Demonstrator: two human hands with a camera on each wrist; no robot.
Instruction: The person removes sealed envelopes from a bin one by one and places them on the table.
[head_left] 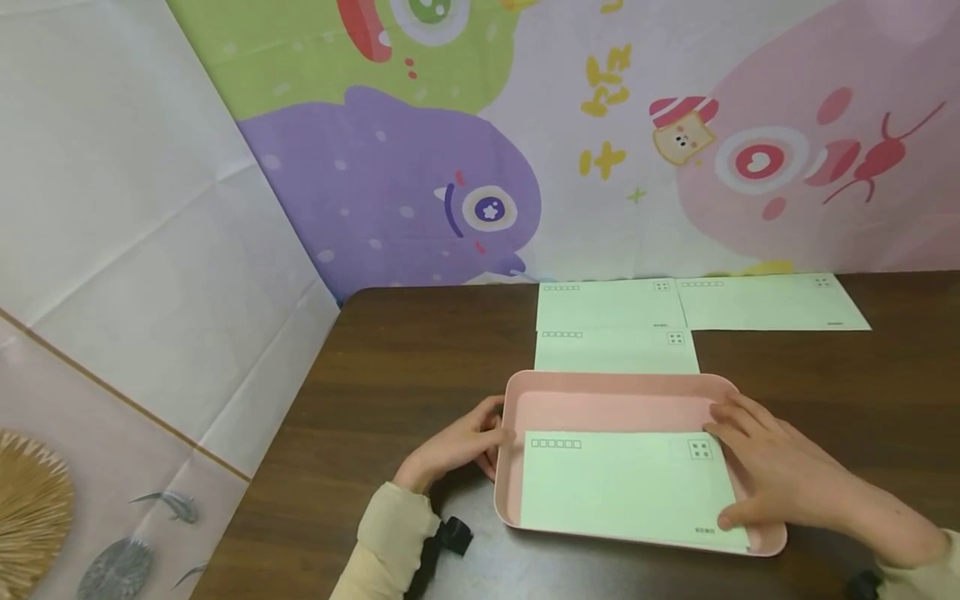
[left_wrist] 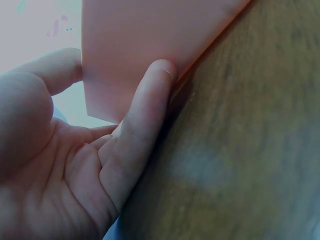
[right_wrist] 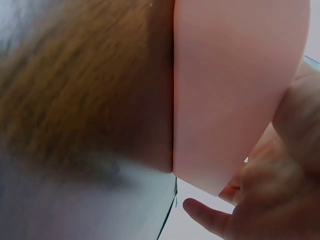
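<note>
Lengthwise in pink tray (head_left: pixel 611 408), envelope (head_left: pixel 622 492) lying between my left hand (head_left: pixel 467 442), pinching tray, and right hand (head_left: pixel 783 467), loosely spread, touching envelope.

Before you, a shallow, pale pink tray (head_left: pixel 611 410) with rounded corners sits on the dark wooden table (head_left: pixel 337 417), its long sides running left to right; in its nearer part, along the near wall, lies one pale green envelope (head_left: pixel 618 492), printed side up; it bears small boxes upper left, a square upper right.
</note>
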